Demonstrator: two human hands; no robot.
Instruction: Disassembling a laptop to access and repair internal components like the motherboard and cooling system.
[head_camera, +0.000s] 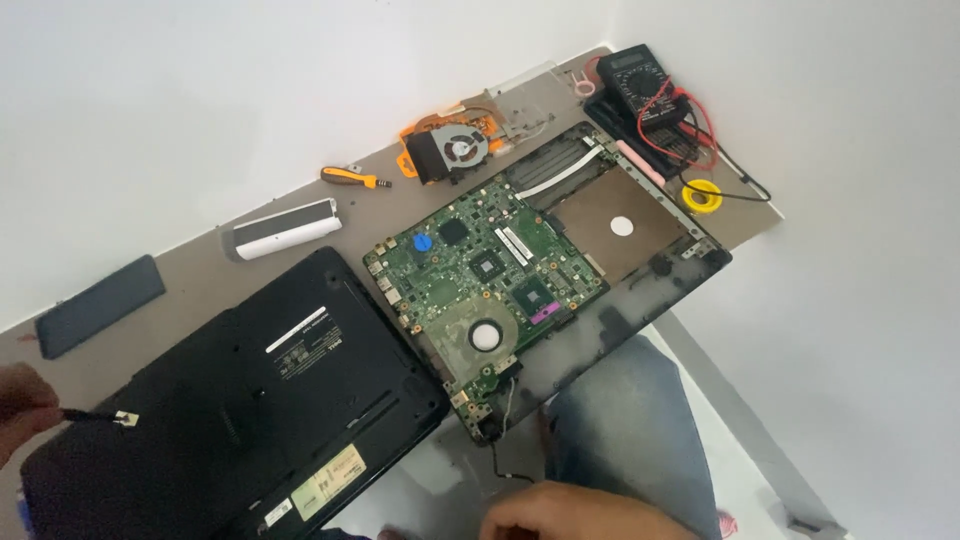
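My left hand (22, 405) is at the left edge, pinching a thin black cable with a small white connector (123, 418) over the black laptop bottom cover (250, 400). My right hand (570, 512) rests low at the bottom edge, near the front of the desk; whether it holds anything is hidden. An opened laptop chassis (640, 290) lies to the right of the cover, with its green motherboard (480, 275) exposed.
A cooling fan with copper heat pipe (455, 150), a small orange screwdriver (355, 179), a white and black hinge cover strip (285, 228), a dark flat phone (98, 305), a black multimeter with red leads (650, 95) and a yellow solder reel (702, 195) lie on the grey desk. My jeans-clad knee (625, 430) is below.
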